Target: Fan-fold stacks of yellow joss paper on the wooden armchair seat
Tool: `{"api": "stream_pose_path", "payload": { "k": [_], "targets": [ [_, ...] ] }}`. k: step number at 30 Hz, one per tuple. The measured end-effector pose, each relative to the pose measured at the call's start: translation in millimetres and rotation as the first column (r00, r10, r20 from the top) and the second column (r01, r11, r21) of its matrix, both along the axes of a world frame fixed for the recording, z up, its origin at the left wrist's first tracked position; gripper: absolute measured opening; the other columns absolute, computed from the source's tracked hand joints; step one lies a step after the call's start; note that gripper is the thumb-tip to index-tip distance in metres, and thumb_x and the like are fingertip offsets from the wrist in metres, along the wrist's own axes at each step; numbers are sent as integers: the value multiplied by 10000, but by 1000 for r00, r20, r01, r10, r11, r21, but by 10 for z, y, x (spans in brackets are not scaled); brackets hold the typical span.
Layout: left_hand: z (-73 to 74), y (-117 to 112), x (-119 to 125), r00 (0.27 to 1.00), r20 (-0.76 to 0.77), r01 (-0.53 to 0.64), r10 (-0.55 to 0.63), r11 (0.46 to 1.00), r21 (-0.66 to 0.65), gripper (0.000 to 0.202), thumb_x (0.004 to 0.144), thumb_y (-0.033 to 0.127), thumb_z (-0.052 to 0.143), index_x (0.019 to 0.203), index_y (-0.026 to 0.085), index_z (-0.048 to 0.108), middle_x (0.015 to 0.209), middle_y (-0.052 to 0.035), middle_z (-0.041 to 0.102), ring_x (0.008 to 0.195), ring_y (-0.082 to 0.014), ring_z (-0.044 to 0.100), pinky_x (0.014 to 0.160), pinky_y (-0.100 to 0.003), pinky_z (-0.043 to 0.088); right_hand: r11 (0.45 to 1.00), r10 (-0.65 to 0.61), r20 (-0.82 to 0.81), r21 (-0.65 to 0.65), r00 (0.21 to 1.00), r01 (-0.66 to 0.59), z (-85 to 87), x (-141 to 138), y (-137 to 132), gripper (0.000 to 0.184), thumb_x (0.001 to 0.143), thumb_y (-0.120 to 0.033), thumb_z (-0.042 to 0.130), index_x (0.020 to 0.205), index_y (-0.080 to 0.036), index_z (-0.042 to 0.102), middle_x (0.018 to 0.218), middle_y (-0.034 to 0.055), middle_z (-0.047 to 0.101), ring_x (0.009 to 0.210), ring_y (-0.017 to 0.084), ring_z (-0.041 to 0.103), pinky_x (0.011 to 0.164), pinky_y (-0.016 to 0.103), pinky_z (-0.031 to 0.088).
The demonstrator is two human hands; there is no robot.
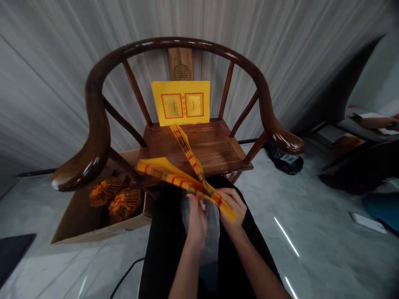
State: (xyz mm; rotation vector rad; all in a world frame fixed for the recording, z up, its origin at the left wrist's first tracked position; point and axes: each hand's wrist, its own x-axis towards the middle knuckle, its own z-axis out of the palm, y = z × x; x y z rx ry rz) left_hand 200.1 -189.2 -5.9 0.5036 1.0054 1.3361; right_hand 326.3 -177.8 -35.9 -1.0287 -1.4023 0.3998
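**Item 1:** one red-banded yellow paper strip (168, 176), held at centre frame above the lap and bent into two arms, one reaching upper left over the chair seat, the other lower left toward the seat's front edge. Whether the arms are one piece or two cannot be told.

**Hands, two:** the left hand (197, 220) and the right hand (232, 205), both clamped on the strip and just beside each other, forearms rising from the bottom of the frame, the right hand's fingers curled over the paper.

**Beneath the hands:** one translucent whitish plastic sheet (202, 236), lying over black trousers (162, 253).

**Ahead:** one dark polished wooden horseshoe-back armchair (96, 104), with one yellow rectangular paper sheet (181, 101) standing upright on its seat against the back splat, printed with two red-bordered gold panels.

**Lower left:** one open cardboard box (81, 220), holding two round orange-and-gold paper objects (124, 203).

**Floor, grey:** one black cloth bundle (283, 162) right of the chair; one white flat rectangular object (369, 223) at the right edge; one black cable (124, 278) at bottom centre; one dark mat (12, 257) at lower left.

**Behind:** one pale grey pleated curtain (280, 54) fills the top of the frame.
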Motion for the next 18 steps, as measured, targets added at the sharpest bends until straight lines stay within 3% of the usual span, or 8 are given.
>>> {"api": "stream_pose_path", "payload": {
  "k": [1, 3, 6, 8, 11, 15, 18],
  "targets": [
    [75, -120, 44, 990, 144, -1, 1, 1000, -1, 810, 760, 996, 484, 1172, 350, 749, 1392, -48, 701, 1487, -359, 496, 1199, -498, 452, 998, 55, 76, 38, 996, -58, 31, 43, -92, 366, 926, -308, 723, 1253, -462, 780, 1057, 52, 791, 943, 332, 768, 795, 508, 654],
    [223, -253, -15, 960, 278, -23, 22, 1000, -1, 759, 715, 978, 584, 1155, 390, 778, 1401, -15, 713, 1456, -351, 542, 1183, -475, 494, 983, 134, 233, 89, 963, -159, 113, 167, -216, 540, 926, -240, 727, 1401, -493, 688, 1125, 44, 796, 1008, 340, 766, 829, 523, 652],
    [323, -295, -224, 960, 265, -72, 84, 996, -56, 618, 693, 764, 825, 1156, 355, 789, 1367, -23, 737, 1386, -345, 612, 1137, -451, 545, 949, 215, 465, 110, 859, -297, 237, 340, -287, 676, 970, -200, 674, 1560, -490, 520, 1180, 48, 794, 1081, 331, 754, 886, 532, 648],
    [295, -299, -278, 974, 203, -70, 100, 986, -151, 513, 702, 502, 908, 1142, 268, 787, 1287, -68, 769, 1274, -344, 689, 1066, -434, 586, 915, 245, 574, 129, 781, -382, 283, 404, -289, 695, 998, -189, 641, 1616, -444, 451, 1153, 65, 797, 1072, 310, 752, 873, 505, 653],
    [202, -315, -198, 973, 175, -104, 148, 966, -237, 414, 769, 273, 826, 1161, 163, 752, 1201, -108, 789, 1091, -300, 766, 941, -388, 627, 886, 221, 631, 189, 744, -423, 273, 449, -290, 608, 1015, -148, 617, 1597, -296, 516, 1111, 110, 787, 1061, 294, 729, 836, 474, 646],
    [118, -264, -136, 949, 205, -173, 238, 941, -292, 351, 893, 230, 713, 1233, 143, 726, 1185, -121, 795, 990, -257, 791, 885, -370, 648, 892, 260, 594, 154, 761, -425, 159, 526, -394, 502, 1001, -136, 652, 1497, -200, 616, 1123, 141, 756, 1117, 297, 689, 875, 478, 632],
    [39, -114, -276, 927, 163, -281, 339, 912, -297, 321, 969, 252, 642, 1267, 160, 714, 1200, -112, 791, 1026, -250, 786, 948, -398, 641, 901, 314, 566, 76, 762, -427, 45, 623, -543, 507, 994, -114, 653, 1491, -202, 614, 1146, 141, 739, 1180, 305, 668, 933, 501, 621]
  ]
}}
